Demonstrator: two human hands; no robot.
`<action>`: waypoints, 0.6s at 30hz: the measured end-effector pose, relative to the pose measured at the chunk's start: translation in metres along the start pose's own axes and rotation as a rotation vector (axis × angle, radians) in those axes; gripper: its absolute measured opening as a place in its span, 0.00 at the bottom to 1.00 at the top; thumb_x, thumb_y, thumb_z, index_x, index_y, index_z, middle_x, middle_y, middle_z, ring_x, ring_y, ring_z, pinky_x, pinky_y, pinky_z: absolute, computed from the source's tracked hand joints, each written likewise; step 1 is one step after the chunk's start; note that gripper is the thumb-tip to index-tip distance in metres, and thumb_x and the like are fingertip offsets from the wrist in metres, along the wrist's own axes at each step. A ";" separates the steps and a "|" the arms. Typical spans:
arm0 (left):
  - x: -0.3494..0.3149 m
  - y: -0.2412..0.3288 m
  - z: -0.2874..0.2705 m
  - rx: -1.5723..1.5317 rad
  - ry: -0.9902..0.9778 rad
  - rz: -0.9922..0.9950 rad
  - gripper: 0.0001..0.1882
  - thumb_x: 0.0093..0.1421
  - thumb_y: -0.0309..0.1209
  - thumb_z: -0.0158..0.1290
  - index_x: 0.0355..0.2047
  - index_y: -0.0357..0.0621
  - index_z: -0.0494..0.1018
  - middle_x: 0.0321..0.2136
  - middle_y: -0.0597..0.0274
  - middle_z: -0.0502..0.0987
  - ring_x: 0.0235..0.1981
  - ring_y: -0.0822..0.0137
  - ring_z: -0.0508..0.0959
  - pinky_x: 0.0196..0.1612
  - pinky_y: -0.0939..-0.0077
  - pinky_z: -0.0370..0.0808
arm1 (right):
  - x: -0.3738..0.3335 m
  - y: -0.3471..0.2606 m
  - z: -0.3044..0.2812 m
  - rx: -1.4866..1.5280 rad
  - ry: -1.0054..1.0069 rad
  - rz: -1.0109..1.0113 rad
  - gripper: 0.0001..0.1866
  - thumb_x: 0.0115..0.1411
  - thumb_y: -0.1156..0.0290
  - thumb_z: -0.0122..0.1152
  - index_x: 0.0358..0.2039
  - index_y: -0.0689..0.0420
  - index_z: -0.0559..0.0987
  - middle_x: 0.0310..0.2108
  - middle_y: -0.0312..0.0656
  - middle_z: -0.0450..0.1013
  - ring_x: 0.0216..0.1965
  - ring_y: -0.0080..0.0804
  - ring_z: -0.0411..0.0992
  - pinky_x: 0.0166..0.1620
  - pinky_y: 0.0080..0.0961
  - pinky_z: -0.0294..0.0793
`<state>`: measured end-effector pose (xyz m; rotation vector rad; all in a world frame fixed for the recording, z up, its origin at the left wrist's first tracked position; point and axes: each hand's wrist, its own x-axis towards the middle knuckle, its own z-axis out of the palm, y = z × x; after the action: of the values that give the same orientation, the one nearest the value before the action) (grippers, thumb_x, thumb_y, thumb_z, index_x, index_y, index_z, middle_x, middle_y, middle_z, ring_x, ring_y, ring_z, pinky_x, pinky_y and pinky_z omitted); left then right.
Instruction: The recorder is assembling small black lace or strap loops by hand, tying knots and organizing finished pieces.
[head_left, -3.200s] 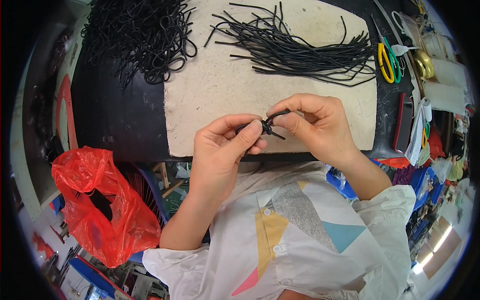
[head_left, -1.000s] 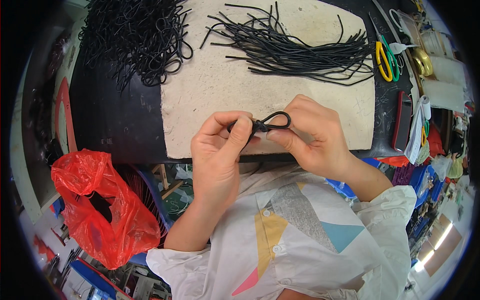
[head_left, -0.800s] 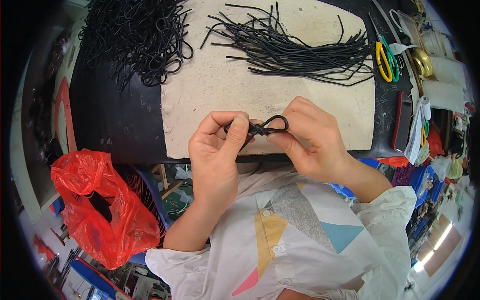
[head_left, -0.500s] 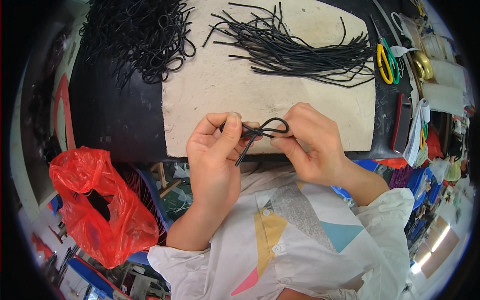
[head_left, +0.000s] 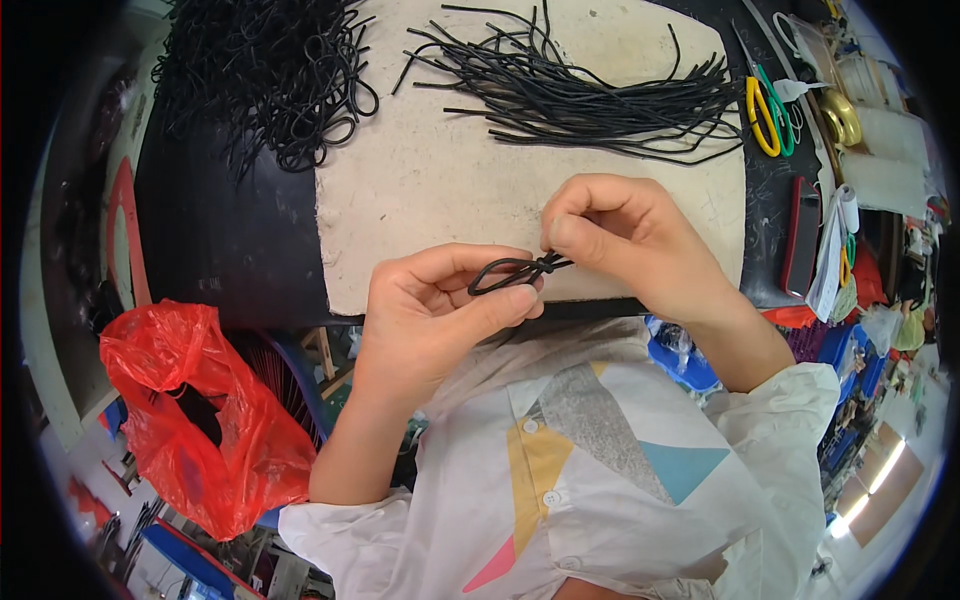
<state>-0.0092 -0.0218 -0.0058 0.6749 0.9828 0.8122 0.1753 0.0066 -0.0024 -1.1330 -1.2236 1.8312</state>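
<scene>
A black cord (head_left: pixel 490 277) with a knot and a loop is held between my two hands over the near edge of the pale board. My left hand (head_left: pixel 430 305) pinches it at the knot with thumb and fingers, and the loop lies over the palm side. Fingertips of my right hand (head_left: pixel 620 235) close on the cord just right of the knot; the ends there are hidden by the fingers. Beyond my hands, a bundle of loose straight black cords (head_left: pixel 610 110) lies on the board. At the far left rises a heap of looped black cords (head_left: pixel 270 80).
The pale board (head_left: pixel 420 200) rests on a black table (head_left: pixel 230 250). Yellow-handled scissors (head_left: pixel 762 115), green-handled scissors (head_left: pixel 782 120) and a dark red-edged case (head_left: pixel 801 235) line the right edge. A red plastic bag (head_left: pixel 210 420) stands below left, and a blue tray (head_left: pixel 690 365) is under the table.
The cord has turned, with its loop now at my left hand. My left fingers have shifted to the knot, and my right hand has moved slightly away and left, gripping beside it.
</scene>
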 end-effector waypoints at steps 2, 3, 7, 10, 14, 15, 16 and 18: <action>0.000 0.000 0.000 -0.025 -0.003 -0.018 0.11 0.49 0.20 0.53 0.35 0.29 0.71 0.27 0.51 0.76 0.26 0.66 0.78 0.30 0.79 0.76 | 0.001 0.002 0.004 -0.138 0.010 -0.091 0.07 0.53 0.71 0.56 0.24 0.63 0.74 0.25 0.35 0.71 0.28 0.19 0.67 0.32 0.19 0.65; 0.000 0.000 -0.001 -0.037 -0.004 -0.027 0.10 0.50 0.20 0.53 0.34 0.29 0.71 0.27 0.51 0.76 0.25 0.66 0.78 0.29 0.80 0.76 | 0.000 0.000 0.005 -0.344 0.020 -0.201 0.08 0.53 0.71 0.56 0.24 0.63 0.74 0.25 0.34 0.71 0.27 0.18 0.66 0.31 0.19 0.65; 0.004 0.006 -0.009 0.018 -0.147 -0.166 0.07 0.51 0.23 0.54 0.30 0.31 0.72 0.25 0.52 0.76 0.25 0.68 0.77 0.26 0.80 0.75 | -0.002 -0.003 0.006 -0.499 -0.061 -0.247 0.09 0.56 0.70 0.53 0.24 0.62 0.74 0.23 0.32 0.69 0.26 0.16 0.64 0.31 0.18 0.64; 0.004 0.006 -0.010 0.007 -0.233 -0.137 0.06 0.51 0.23 0.54 0.28 0.31 0.72 0.23 0.53 0.75 0.24 0.69 0.77 0.25 0.82 0.75 | -0.001 -0.003 0.005 0.136 -0.221 0.239 0.10 0.57 0.69 0.51 0.24 0.62 0.73 0.23 0.32 0.68 0.26 0.16 0.64 0.30 0.17 0.64; 0.006 0.005 -0.010 0.021 -0.247 -0.104 0.06 0.51 0.23 0.54 0.29 0.32 0.72 0.23 0.55 0.75 0.24 0.69 0.76 0.26 0.81 0.75 | 0.000 0.000 0.005 0.217 -0.226 0.221 0.11 0.58 0.68 0.50 0.25 0.63 0.73 0.22 0.31 0.68 0.26 0.14 0.63 0.30 0.14 0.63; 0.006 0.004 -0.010 0.022 -0.238 -0.108 0.06 0.51 0.22 0.54 0.30 0.32 0.72 0.24 0.56 0.75 0.24 0.69 0.76 0.27 0.81 0.75 | -0.001 0.001 0.006 0.176 -0.187 0.184 0.10 0.58 0.69 0.50 0.26 0.62 0.73 0.23 0.31 0.67 0.26 0.13 0.63 0.30 0.14 0.63; 0.006 0.003 -0.008 -0.004 -0.182 -0.084 0.07 0.51 0.22 0.54 0.30 0.32 0.72 0.24 0.56 0.75 0.24 0.70 0.76 0.27 0.81 0.75 | -0.001 0.002 0.007 0.134 -0.149 0.146 0.09 0.58 0.69 0.50 0.26 0.62 0.73 0.23 0.30 0.67 0.26 0.13 0.63 0.30 0.13 0.63; 0.004 0.000 -0.003 -0.055 -0.071 -0.036 0.08 0.51 0.21 0.54 0.32 0.31 0.72 0.26 0.56 0.75 0.24 0.70 0.76 0.28 0.80 0.75 | -0.002 0.005 0.005 0.055 -0.034 0.044 0.08 0.58 0.70 0.51 0.27 0.61 0.72 0.23 0.30 0.67 0.26 0.13 0.63 0.30 0.13 0.63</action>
<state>-0.0111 -0.0180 -0.0086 0.6326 0.9029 0.7760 0.1708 0.0013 -0.0058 -1.1113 -1.1686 1.9125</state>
